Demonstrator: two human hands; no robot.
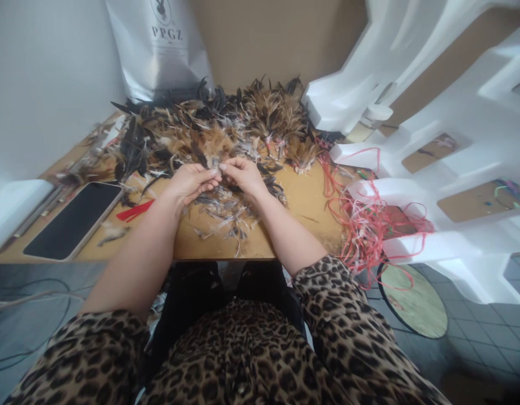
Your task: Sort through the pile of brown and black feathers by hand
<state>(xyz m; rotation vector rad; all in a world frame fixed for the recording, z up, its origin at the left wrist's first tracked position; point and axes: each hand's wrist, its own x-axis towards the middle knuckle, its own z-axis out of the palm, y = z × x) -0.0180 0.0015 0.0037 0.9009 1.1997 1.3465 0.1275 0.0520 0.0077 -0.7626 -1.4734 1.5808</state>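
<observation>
Near the middle of the table my left hand (194, 181) and my right hand (244, 174) meet, thumbs and fingers pinched together. Between the fingertips is the base of a small brown feather bunch (217, 144), its tips fanning away from me. Where the bunch ends and the pile behind it begins is hard to make out. Behind the hands spreads a big heap of brown and black feathers (171, 128), some tied in tufts (276, 115) with whitish or reddish bases. Loose feather scraps and fluff (230, 211) lie below my hands on the yellow-brown tabletop (310, 225).
A phone (74, 220) lies at the left, with red strips (135, 211) beside it. At the back stands a silvery bag (158, 56). Tangled pink-red string (365, 225) hangs over the right edge by white foam pieces (453, 146). A round stool (411, 301) stands below.
</observation>
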